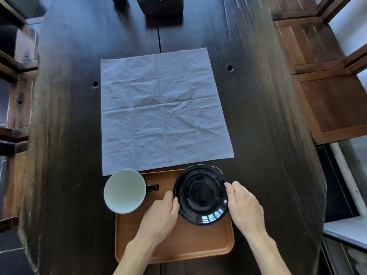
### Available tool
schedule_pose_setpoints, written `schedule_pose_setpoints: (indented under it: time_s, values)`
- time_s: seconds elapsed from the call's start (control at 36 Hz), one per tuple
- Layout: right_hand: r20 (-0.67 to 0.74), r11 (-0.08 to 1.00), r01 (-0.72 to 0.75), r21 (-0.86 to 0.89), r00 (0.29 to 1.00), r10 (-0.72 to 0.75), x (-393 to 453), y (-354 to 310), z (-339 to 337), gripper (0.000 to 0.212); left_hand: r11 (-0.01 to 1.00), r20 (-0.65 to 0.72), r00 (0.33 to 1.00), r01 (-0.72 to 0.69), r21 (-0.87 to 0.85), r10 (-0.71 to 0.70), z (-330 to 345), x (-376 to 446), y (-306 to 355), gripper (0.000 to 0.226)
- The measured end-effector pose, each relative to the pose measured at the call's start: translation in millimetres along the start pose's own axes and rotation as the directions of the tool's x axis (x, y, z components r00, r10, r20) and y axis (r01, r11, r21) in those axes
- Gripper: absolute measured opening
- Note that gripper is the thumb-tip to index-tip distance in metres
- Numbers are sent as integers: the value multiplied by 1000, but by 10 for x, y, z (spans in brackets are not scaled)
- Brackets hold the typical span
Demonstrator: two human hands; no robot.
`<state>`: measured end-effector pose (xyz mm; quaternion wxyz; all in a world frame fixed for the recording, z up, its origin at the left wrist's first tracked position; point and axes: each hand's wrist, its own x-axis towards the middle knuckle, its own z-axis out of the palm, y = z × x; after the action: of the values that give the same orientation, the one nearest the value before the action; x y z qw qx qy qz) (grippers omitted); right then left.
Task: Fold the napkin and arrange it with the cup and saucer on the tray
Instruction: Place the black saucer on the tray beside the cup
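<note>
A pale grey napkin (162, 110) lies flat and unfolded on the dark table, just beyond the brown wooden tray (174, 245). A glossy black saucer (200, 195) is over the tray's far right part, gripped on both sides: my left hand (160, 213) pinches its left rim and my right hand (244, 207) pinches its right rim. A cup (125, 190), white inside and black outside with its handle pointing right, stands at the tray's far left corner, overhanging the tray's edge.
The dark wooden table (268, 116) has two small holes on either side of the napkin. A dark box (160, 4) stands at the far end. Wooden chairs (321, 76) flank the table on the right and left.
</note>
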<state>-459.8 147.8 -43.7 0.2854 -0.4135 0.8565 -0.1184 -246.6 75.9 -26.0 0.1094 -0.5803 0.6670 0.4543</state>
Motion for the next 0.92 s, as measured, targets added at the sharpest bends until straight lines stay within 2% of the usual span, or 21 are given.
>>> schedule_pose_setpoints:
  time_s: [0.11, 0.22, 0.39, 0.53, 0.75, 0.92]
  values:
    - [-34, 996, -33, 81, 999, 36, -58, -7, 44, 44, 1000, 80, 997, 19, 17, -21, -97, 81, -1, 35]
    - [-24, 985, -108, 136, 993, 112, -142, -44, 20, 45, 993, 26, 1000, -18, 120, 15, -158, 95, 6, 41]
    - [-19, 988, -138, 75, 990, 139, -420, -28, 113, 41, 991, -71, 996, -48, 128, 57, -68, 75, 104, 24]
    - [-66, 997, -82, -6, 994, 81, -449, -3, 208, 38, 989, -92, 995, -13, 146, 27, -55, 101, 121, 26]
    - [-35, 999, -47, -16, 998, 46, -243, 11, 117, 40, 993, 19, 1000, -5, 117, 2, -21, 55, -26, 34]
    - [-73, 1000, -14, 14, 997, 15, -165, -13, 72, 40, 992, 148, 988, 36, 119, -53, -61, 80, -64, 35]
